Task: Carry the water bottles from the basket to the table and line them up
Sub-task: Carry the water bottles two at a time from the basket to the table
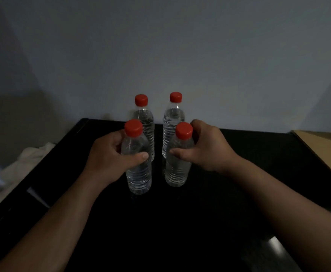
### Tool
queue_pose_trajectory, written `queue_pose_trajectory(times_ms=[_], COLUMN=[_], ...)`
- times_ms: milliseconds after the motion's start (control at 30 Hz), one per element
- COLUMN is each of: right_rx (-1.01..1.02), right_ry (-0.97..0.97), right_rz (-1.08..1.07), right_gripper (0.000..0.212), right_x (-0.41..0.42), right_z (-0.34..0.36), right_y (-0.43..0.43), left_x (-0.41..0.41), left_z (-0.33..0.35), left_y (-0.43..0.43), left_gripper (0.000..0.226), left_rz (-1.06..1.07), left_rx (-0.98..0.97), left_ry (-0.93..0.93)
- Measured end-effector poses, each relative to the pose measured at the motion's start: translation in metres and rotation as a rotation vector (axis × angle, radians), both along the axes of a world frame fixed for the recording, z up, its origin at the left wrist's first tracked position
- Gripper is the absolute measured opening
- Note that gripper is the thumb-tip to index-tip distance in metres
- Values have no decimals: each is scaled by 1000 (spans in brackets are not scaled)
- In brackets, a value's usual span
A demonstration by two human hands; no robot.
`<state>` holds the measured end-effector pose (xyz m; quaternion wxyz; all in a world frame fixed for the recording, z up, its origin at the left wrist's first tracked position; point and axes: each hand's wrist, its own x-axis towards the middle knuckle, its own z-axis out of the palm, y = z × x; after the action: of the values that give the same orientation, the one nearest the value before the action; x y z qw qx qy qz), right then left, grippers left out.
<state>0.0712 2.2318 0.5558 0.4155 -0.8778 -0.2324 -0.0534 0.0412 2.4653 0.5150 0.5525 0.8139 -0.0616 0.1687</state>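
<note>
Several clear water bottles with red caps stand upright on the black table [239, 173]. My left hand [109, 156] grips the near left bottle [138, 173] around its upper body. My right hand [205, 148] grips the near right bottle [177, 169] the same way. Both near bottles rest with their bases on the table. Behind them stand a far left bottle [144, 114] and a far right bottle [173, 116], near the table's back edge, each partly hidden by the bottle in front. The basket is not in view.
A grey wall rises right behind the table. White cloth [23, 163] lies beyond the table's left edge. A light wooden surface [327, 148] adjoins the table at the far right. The scene is dim.
</note>
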Motion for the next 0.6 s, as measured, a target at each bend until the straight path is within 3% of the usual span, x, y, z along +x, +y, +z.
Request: queue_pose_trajectory(times_ms=[200, 400, 600], right_rx=[45, 170, 196], right_ry=[-25, 69, 243], right_rz=[-66, -83, -131], right_gripper=[36, 41, 78], right_x=[-9, -18, -29], right_z=[-7, -17, -57], right_y=[2, 11, 14], left_x=[0, -3, -8], left_z=[-9, -13, -39], left_y=[1, -9, -11], left_gripper=[32, 28, 52], left_rz=[27, 28, 41], left_rx=[-78, -206, -145], left_ry=[-37, 1, 144])
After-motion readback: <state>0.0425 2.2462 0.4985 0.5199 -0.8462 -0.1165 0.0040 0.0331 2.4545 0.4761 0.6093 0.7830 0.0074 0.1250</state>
